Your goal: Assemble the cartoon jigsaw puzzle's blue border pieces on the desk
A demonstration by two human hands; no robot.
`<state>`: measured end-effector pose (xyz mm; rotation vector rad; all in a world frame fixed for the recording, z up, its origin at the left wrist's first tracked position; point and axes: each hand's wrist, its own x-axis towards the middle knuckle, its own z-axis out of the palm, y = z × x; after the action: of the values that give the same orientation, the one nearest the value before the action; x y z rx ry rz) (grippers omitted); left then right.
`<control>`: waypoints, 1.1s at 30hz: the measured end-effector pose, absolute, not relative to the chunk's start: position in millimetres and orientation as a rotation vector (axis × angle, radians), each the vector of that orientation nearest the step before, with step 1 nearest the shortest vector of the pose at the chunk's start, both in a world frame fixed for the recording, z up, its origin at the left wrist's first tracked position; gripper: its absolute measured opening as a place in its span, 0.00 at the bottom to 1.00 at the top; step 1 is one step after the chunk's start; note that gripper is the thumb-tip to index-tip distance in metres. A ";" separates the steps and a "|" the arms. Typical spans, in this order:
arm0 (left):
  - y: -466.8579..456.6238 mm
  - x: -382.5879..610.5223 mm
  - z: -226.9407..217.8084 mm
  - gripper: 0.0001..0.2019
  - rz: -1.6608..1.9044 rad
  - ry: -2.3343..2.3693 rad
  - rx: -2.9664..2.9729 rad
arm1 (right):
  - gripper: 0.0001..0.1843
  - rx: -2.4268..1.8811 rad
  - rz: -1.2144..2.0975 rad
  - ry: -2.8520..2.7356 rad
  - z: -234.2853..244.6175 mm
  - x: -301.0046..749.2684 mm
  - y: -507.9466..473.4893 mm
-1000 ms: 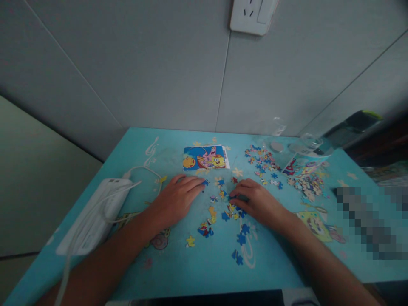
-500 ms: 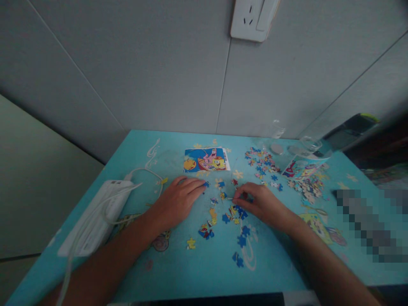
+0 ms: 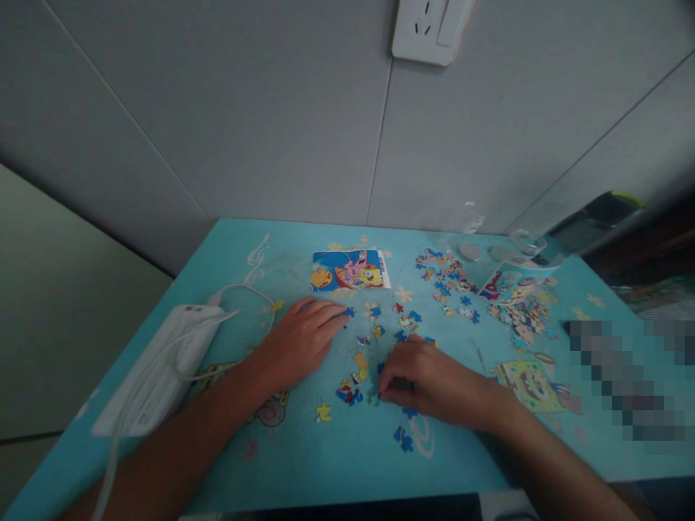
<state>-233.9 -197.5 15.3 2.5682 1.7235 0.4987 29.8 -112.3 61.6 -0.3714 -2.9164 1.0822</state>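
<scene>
My left hand (image 3: 301,340) lies palm down on the turquoise table (image 3: 304,456), fingers stretched toward a small blue puzzle piece (image 3: 350,312) at its fingertips. My right hand (image 3: 420,380) rests nearer the front, fingers curled over loose blue and yellow puzzle pieces (image 3: 358,365); what its fingertips hold is hidden. A small cartoon reference picture (image 3: 350,269) lies flat beyond both hands. More blue pieces (image 3: 402,436) lie in front of the right hand.
A white power strip (image 3: 163,362) with cables sits at the left edge. Two heaps of puzzle pieces (image 3: 448,278) (image 3: 521,318) and a clear plastic tube (image 3: 515,253) lie at the back right. A wall socket (image 3: 428,29) is above. A blurred patch covers the right edge.
My right hand has drawn back toward me and a little left, from the pieces near the table's middle to the ones lower down. The left hand has stayed in place.
</scene>
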 end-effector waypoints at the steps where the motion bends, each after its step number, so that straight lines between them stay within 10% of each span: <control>1: -197.3 -233.9 15.1 0.20 0.511 1.720 2.570 | 0.04 -0.363 1.060 -2.927 61.7 29.8 -113.4; 15: -197.7 -234.3 12.2 0.19 0.527 1.666 2.599 | 0.13 -1.197 0.315 -2.549 52.7 67.6 -38.2; 33: -197.0 -236.8 9.6 0.19 0.525 1.667 2.606 | 0.07 -1.084 0.721 -2.710 54.5 64.1 -49.1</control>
<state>-236.8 -197.0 9.6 2.6057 1.6670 0.5250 64.1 -49.1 54.5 -1.0841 -2.7097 0.7207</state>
